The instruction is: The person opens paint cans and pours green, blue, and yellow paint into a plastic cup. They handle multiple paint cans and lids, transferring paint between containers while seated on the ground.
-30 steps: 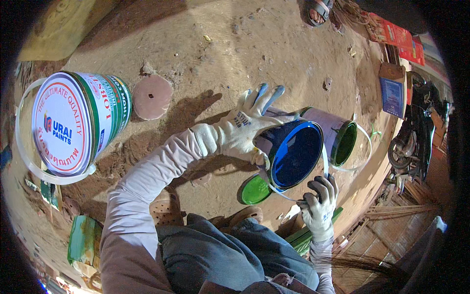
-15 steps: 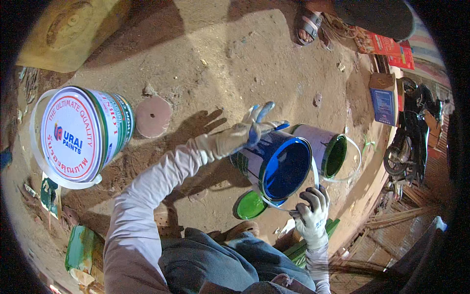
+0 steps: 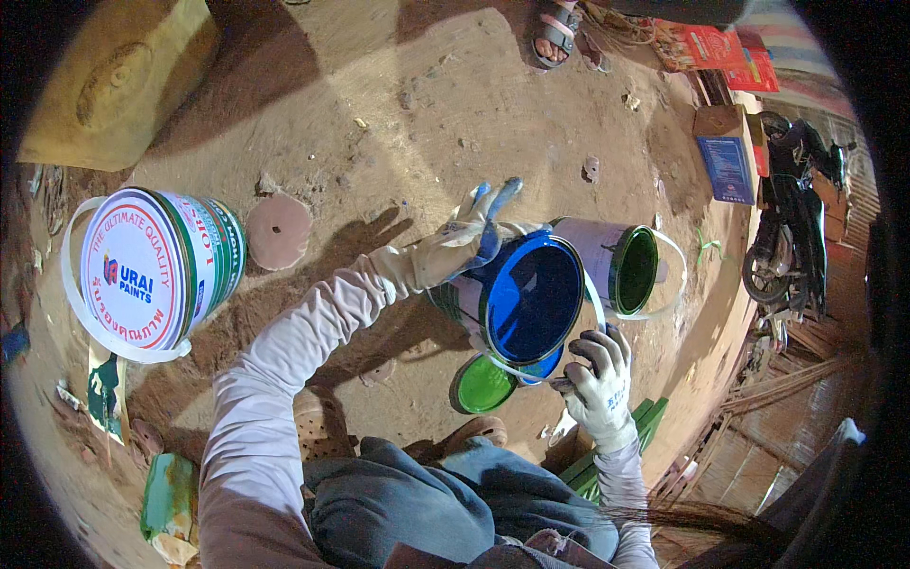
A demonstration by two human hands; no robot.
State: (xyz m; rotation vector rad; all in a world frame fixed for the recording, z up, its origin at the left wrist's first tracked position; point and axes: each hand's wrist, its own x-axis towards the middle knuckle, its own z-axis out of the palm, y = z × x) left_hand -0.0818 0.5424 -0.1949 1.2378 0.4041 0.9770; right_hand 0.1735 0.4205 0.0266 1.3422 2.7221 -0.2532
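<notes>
Bare of its lid, a paint bucket (image 3: 461, 302) with a blue-coated inside and rim leans so that its mouth faces me. My left hand (image 3: 474, 242), in a white glove stained blue, rests against its upper left rim with the fingers spread. At the lower right, my gloved right hand (image 3: 601, 381) has its fingers curled on the bucket's white handle (image 3: 594, 296). Just beyond stands another open bucket (image 3: 595, 248), dark green inside, its handle hanging to the right. A bright green round lid (image 3: 484, 384) lies below the blue bucket, with a blue-smeared round piece (image 3: 542, 366) partly hidden next to it.
A lidded white paint bucket (image 3: 137, 270) stands on the dirt floor at left, near a flat pinkish disc (image 3: 279, 230). A cut green container (image 3: 171, 495) sits lower left. Right are a cardboard box (image 3: 726, 156) and a motorbike (image 3: 787, 237). A sandalled foot (image 3: 555, 38) shows at the far side.
My view has shifted, so most things sit a little farther left or higher. The blue bucket's mouth has turned slightly, showing more blue inside. Both hands remain at the bucket.
</notes>
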